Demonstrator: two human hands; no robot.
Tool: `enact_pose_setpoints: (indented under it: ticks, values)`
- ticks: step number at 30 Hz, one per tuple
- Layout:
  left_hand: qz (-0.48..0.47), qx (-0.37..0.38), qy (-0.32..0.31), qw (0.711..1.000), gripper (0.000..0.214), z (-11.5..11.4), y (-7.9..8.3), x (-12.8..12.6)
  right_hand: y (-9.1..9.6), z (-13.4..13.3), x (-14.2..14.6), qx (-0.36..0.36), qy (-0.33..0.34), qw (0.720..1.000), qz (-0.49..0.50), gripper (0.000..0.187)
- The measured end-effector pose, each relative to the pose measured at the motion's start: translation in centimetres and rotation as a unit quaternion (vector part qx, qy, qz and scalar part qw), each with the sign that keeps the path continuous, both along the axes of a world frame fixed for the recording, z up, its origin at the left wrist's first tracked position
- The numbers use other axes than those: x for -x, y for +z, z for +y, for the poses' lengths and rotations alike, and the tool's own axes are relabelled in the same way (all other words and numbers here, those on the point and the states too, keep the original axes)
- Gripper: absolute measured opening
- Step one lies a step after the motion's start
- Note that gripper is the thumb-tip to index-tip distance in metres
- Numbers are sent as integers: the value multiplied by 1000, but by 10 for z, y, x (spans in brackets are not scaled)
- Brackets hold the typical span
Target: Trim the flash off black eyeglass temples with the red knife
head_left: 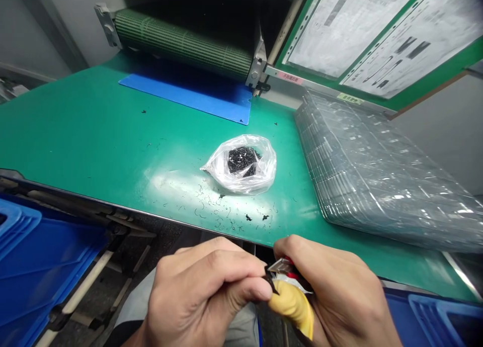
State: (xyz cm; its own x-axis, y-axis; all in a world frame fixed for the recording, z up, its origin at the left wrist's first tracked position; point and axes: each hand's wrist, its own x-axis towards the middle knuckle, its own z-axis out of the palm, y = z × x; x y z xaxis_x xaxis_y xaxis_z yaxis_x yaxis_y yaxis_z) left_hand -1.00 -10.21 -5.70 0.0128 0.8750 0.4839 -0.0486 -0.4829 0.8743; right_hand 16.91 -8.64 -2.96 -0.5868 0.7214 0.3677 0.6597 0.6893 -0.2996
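Between its thumb and forefinger my left hand (206, 291) pinches a small black part (271, 280), mostly covered by the fingertips. My right hand (335, 291) is closed on a utility knife (279, 266), whose blade points left and meets or nearly meets the black part. A yellow cover (292, 304) wraps the right thumb, which is close against the part. Beyond both hands, an open clear plastic bag (266, 173) stands on the green table with many tiny black pieces (243, 161) inside.
Thin black shavings and a few black scraps (248, 218) lie on the green table (94, 136). Stacked clear trays (377, 176) stand at the right. A blue sheet (188, 96) lies below the green conveyor belt (184, 42). Blue bins (49, 266) are at lower left.
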Motion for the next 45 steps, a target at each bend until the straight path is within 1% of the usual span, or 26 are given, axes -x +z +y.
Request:
enact_pose_setpoints:
  ticks: [6,13,16,19,26,28,31,34,42,45]
  values:
    - [-4,-7,-3,1000,19,1,-7,0,-5,0,-2,4,0,1000,1,31]
    - [-13,-22,3,1000,15,3,-3,-2,-8,-1,2,27,-1,1000,12,34]
    - [-4,-19,8,1000,14,4,-4,-2,-8,0,3,9,-10,1000,14,37]
    - [9,-18,0,1000,14,4,-4,-2,-8,0,2,-10,-23,999,28,37]
    - [28,-54,-7,998,12,5,2,1,-7,-2,2,8,-21,1000,17,36]
    - [30,-57,-7,998,12,5,1,1,-8,-3,0,13,-19,1000,20,35]
    - [41,-87,-11,995,8,5,-4,2,-11,-4,-3,17,-3,999,32,29]
    - [53,-112,-21,992,8,6,-9,3,-12,-4,-5,17,11,999,42,27]
    - [42,-120,-22,992,11,10,-12,-2,-16,-3,-2,52,25,995,76,35]
    - [34,-113,-18,993,12,8,-12,-3,-17,-3,-2,42,27,996,77,36]
